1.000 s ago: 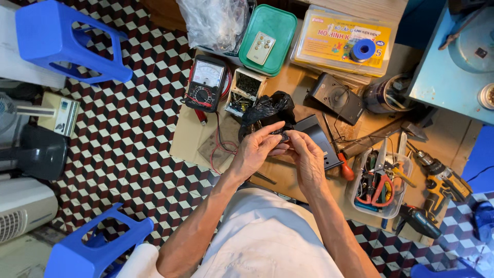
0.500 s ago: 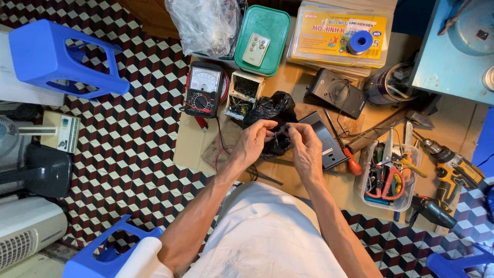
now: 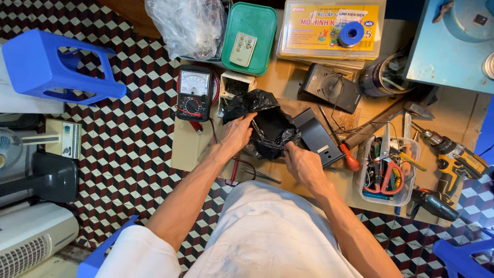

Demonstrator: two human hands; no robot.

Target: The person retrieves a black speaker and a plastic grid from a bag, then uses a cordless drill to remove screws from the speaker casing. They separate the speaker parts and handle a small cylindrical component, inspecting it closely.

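Black plastic bag [image 3: 267, 128] between both hands, below green box [image 3: 250, 36].

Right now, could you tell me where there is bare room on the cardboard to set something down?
Bare cardboard shows below the analog multimeter, beside the left hand. Another patch lies right of the black speaker box, above the hammer. It is crowded around the black plastic bag, the right hand and the tool tub.
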